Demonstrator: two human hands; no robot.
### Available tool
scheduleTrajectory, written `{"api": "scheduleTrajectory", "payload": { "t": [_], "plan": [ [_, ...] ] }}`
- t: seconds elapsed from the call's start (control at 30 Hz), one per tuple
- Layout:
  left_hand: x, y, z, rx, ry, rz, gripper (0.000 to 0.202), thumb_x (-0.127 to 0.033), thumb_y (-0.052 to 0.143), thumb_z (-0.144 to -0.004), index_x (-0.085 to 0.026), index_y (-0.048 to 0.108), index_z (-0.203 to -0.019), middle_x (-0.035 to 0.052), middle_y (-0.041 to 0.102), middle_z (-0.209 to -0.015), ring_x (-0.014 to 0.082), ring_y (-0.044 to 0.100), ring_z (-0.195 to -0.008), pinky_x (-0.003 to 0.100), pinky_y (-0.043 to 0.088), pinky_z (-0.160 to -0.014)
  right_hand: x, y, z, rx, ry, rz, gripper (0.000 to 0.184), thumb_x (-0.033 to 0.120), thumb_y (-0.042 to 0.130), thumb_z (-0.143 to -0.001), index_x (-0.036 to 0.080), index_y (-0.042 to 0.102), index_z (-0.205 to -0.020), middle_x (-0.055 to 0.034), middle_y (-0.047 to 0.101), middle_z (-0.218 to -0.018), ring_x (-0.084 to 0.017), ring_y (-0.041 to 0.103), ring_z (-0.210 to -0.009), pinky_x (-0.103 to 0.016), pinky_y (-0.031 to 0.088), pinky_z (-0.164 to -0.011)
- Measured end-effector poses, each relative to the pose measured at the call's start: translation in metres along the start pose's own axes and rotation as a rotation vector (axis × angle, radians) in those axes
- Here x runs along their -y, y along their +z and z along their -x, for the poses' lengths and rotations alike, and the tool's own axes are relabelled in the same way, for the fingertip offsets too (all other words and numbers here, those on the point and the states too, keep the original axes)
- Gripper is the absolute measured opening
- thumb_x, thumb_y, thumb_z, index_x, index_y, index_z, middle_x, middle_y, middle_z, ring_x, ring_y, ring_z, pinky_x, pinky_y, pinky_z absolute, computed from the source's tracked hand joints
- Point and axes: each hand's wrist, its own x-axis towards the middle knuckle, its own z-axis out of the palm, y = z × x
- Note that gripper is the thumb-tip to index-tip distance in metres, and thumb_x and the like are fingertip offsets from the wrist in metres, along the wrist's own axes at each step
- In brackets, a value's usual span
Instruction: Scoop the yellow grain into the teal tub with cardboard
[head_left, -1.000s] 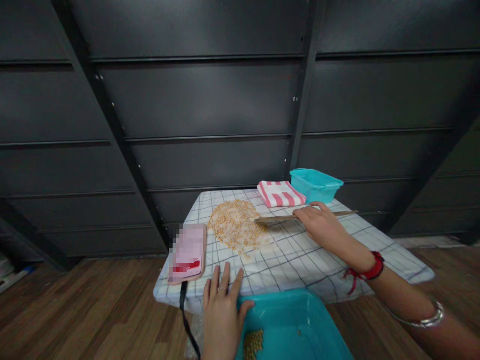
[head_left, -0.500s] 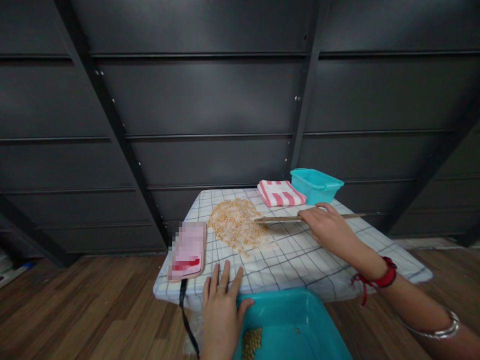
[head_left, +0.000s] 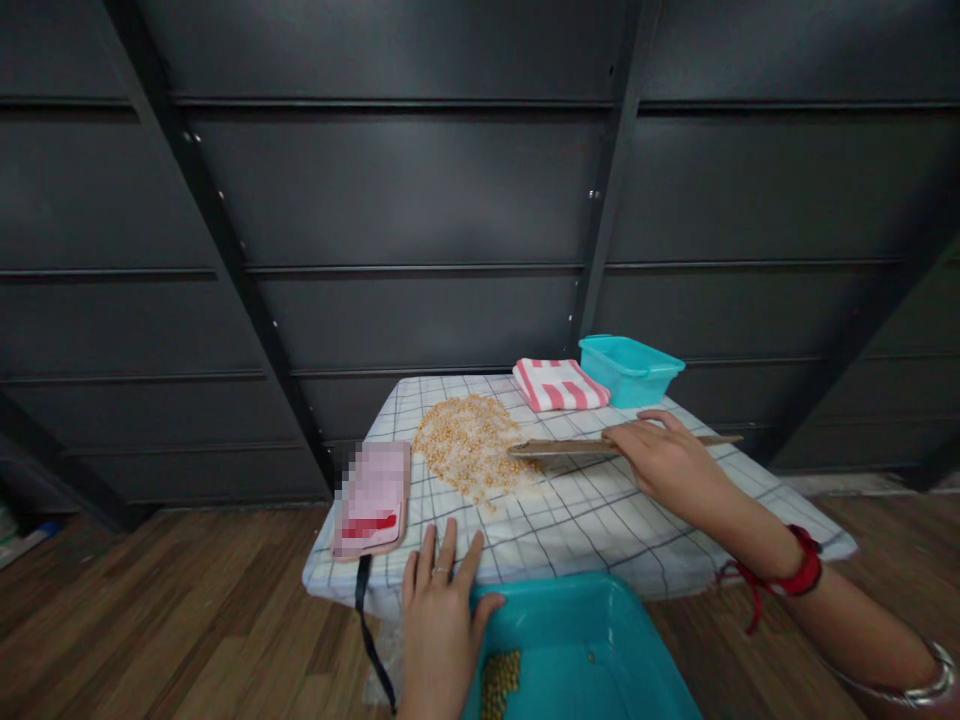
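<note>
Fingers (head_left: 637, 435) of right hand (head_left: 664, 462) closed on stick (head_left: 559, 447), axis left-right, tip touching grain pile (head_left: 469, 440) leftward; left hand (head_left: 442, 625) flat, thumb on tub (head_left: 585, 625) rim.

Striped cloth (head_left: 559, 385) lies beside a small tub (head_left: 630, 368).

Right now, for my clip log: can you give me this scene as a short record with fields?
left hand: flat on the table edge, thumb at the near tub rim
right hand: grips a flat wooden stick, its tip at the grain
grain: heaped on the table; a few grains in the near tub
near tub: teal, below the table's front edge
phone: pink, left of the grain, strap hanging over the edge
far end: striped towel beside a small far tub
</note>
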Motion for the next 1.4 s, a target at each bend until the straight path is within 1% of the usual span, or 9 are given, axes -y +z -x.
{"api": "scheduleTrajectory", "payload": {
  "t": [0.1, 0.2, 0.4, 0.63, 0.8, 0.97, 1.07, 1.27, 1.4],
  "plan": [
    [0.001, 0.002, 0.000, -0.020, -0.016, 0.005, 0.057, -0.030, 0.065, -0.076, -0.035, 0.048, -0.130, 0.0071, 0.050, -0.139, 0.0340, 0.042, -0.129, 0.054, 0.039, -0.099, -0.003, 0.001, 0.001, 0.010, 0.020, 0.017, 0.032, -0.004, 0.038, -0.068, 0.017, 0.057, -0.082, -0.0053, 0.068, -0.074, -0.019, 0.060, -0.072, -0.034, 0.034, -0.082],
    [0.003, 0.001, 0.000, -0.010, 0.027, 0.041, 0.056, -0.032, 0.062, -0.077, -0.037, 0.046, -0.130, 0.0064, 0.050, -0.139, 0.0335, 0.044, -0.128, 0.052, 0.041, -0.097, -0.004, 0.002, 0.004, 0.023, 0.015, 0.016, 0.032, -0.005, 0.038, -0.068, 0.017, 0.057, -0.080, -0.0047, 0.068, -0.070, -0.018, 0.060, -0.067, -0.033, 0.035, -0.079],
    [0.002, 0.000, -0.002, -0.006, 0.004, 0.027, 0.055, -0.033, 0.063, -0.076, -0.036, 0.048, -0.129, 0.0070, 0.052, -0.137, 0.0337, 0.045, -0.127, 0.052, 0.041, -0.096, 0.001, -0.005, 0.016, 0.020, -0.017, -0.019, 0.029, -0.003, 0.038, -0.071, 0.018, 0.057, -0.079, -0.0034, 0.068, -0.071, -0.017, 0.061, -0.066, -0.032, 0.036, -0.082],
    [0.002, -0.001, -0.001, 0.019, 0.007, 0.048, 0.054, -0.033, 0.060, -0.079, -0.037, 0.045, -0.131, 0.0064, 0.048, -0.140, 0.0330, 0.043, -0.129, 0.053, 0.041, -0.098, 0.003, -0.013, 0.024, -0.090, -0.023, -0.047, 0.034, -0.004, 0.035, -0.070, 0.019, 0.057, -0.082, -0.0031, 0.069, -0.074, -0.016, 0.061, -0.067, -0.033, 0.038, -0.083],
    [0.001, -0.003, -0.001, 0.036, -0.004, 0.068, 0.055, -0.033, 0.061, -0.079, -0.038, 0.045, -0.131, 0.0056, 0.048, -0.141, 0.0330, 0.042, -0.129, 0.053, 0.040, -0.099, 0.002, -0.004, 0.020, -0.108, -0.024, -0.007, 0.034, -0.005, 0.035, -0.068, 0.017, 0.057, -0.082, -0.0044, 0.068, -0.074, -0.016, 0.060, -0.066, -0.033, 0.037, -0.082],
    [-0.005, -0.007, -0.003, 0.028, -0.037, 0.031, 0.054, -0.030, 0.064, -0.076, -0.035, 0.050, -0.128, 0.0070, 0.050, -0.139, 0.0337, 0.043, -0.128, 0.053, 0.039, -0.100, 0.009, 0.009, 0.015, -0.166, -0.074, -0.012, 0.032, -0.005, 0.035, -0.074, 0.015, 0.059, -0.082, -0.0054, 0.067, -0.073, -0.016, 0.060, -0.066, -0.033, 0.037, -0.083],
    [-0.008, -0.011, -0.005, 0.034, -0.049, 0.017, 0.054, -0.029, 0.067, -0.074, -0.034, 0.053, -0.126, 0.0074, 0.053, -0.137, 0.0339, 0.044, -0.127, 0.053, 0.040, -0.099, 0.013, 0.011, 0.017, -0.179, -0.089, -0.020, 0.031, -0.004, 0.034, -0.077, 0.014, 0.059, -0.083, -0.0047, 0.067, -0.072, -0.016, 0.060, -0.067, -0.033, 0.037, -0.083],
    [-0.009, -0.016, -0.007, 0.049, -0.044, 0.032, 0.053, -0.029, 0.067, -0.074, -0.035, 0.054, -0.125, 0.0074, 0.053, -0.136, 0.0333, 0.046, -0.126, 0.053, 0.041, -0.098, 0.011, 0.000, 0.029, -0.215, -0.104, -0.072, 0.034, -0.004, 0.032, -0.078, 0.016, 0.059, -0.085, -0.0031, 0.068, -0.074, -0.015, 0.061, -0.068, -0.033, 0.040, -0.084],
    [-0.008, -0.015, -0.006, 0.057, -0.053, 0.029, 0.054, -0.029, 0.067, -0.074, -0.034, 0.053, -0.126, 0.0076, 0.052, -0.137, 0.0335, 0.045, -0.127, 0.054, 0.040, -0.099, 0.006, -0.004, 0.036, -0.237, -0.099, -0.095, 0.033, -0.003, 0.033, -0.079, 0.018, 0.058, -0.085, -0.0021, 0.068, -0.074, -0.014, 0.062, -0.069, -0.034, 0.042, -0.083]
  ]
}}
